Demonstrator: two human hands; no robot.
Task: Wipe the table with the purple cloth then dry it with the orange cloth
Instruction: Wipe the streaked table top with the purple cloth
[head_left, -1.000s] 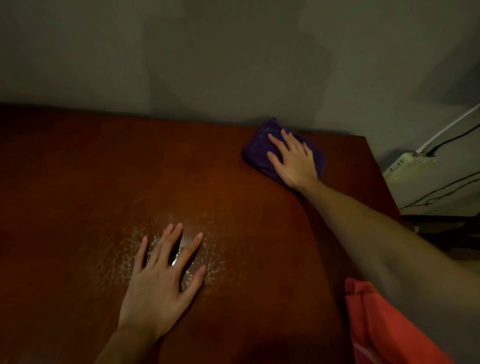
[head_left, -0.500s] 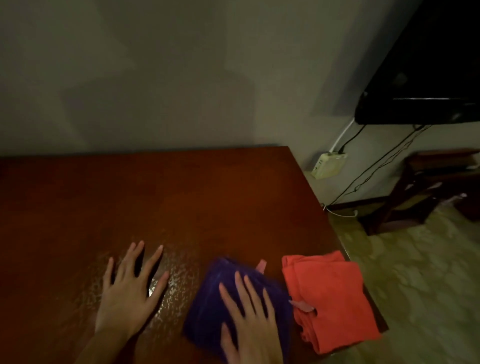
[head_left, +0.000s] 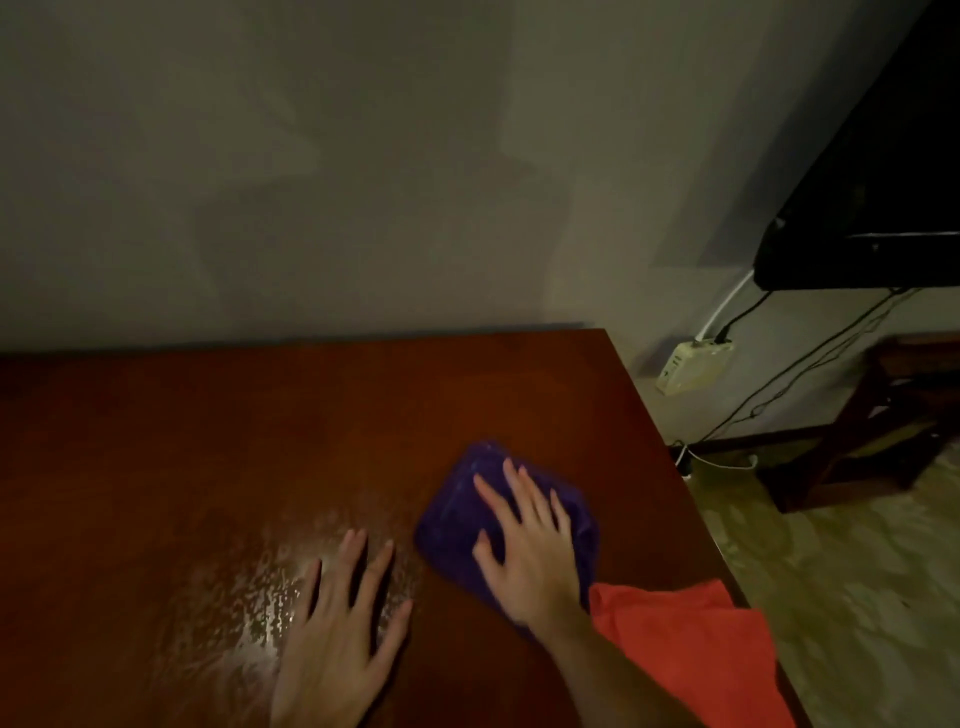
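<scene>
While two hands press flat, two cloths lie: purple cloth (head_left: 467, 512), orange cloth (head_left: 691, 649).

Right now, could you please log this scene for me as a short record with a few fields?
surface: brown wooden table, set against a plain wall
wet patch: droplets glisten on the table beside the left hand
left hand: flat on the table, fingers spread, holding nothing
right hand: pressed flat on top of the purple cloth
purple cloth: folded, lying on the table to the right of the wet patch
orange cloth: at the table's near right edge, untouched
stage: wiping under way, drying not yet begun
</scene>
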